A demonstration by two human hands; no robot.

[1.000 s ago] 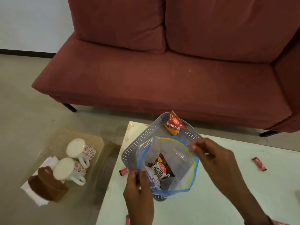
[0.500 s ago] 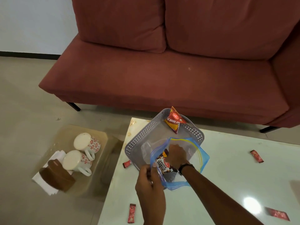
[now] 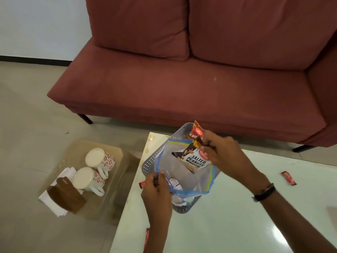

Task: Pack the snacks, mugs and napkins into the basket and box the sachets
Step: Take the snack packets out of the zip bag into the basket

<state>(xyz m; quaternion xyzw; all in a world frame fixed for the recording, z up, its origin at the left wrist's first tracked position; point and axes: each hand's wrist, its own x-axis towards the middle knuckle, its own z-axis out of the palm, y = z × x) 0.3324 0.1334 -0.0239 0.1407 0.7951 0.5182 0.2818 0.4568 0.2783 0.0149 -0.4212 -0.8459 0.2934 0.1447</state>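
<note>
A grey perforated basket [image 3: 152, 159] sits on the white table's far left corner. A clear zip bag [image 3: 184, 172] with a blue and yellow rim hangs open over it. My left hand [image 3: 156, 190] pinches the bag's near rim. My right hand [image 3: 222, 154] holds a black salted peanuts packet [image 3: 193, 158] lifted above the bag's mouth. An orange-red snack packet [image 3: 196, 133] leans in the basket's far corner. Two white mugs with red flowers [image 3: 99, 158] [image 3: 88, 178] lie on a glass side table beside white napkins [image 3: 52, 203]. Red sachets [image 3: 289, 178] [image 3: 142, 184] lie on the table.
A red sofa [image 3: 182, 88] stands right behind the white table [image 3: 237, 216]. A brown wooden napkin holder [image 3: 65, 197] sits on the glass side table [image 3: 113, 189] at the left. Another red sachet [image 3: 146, 236] lies near the table's left edge.
My right hand reached into the zip bag, gripped the salted peanuts packet and has drawn it up out of the bag. My left hand kept hold of the bag's rim.
</note>
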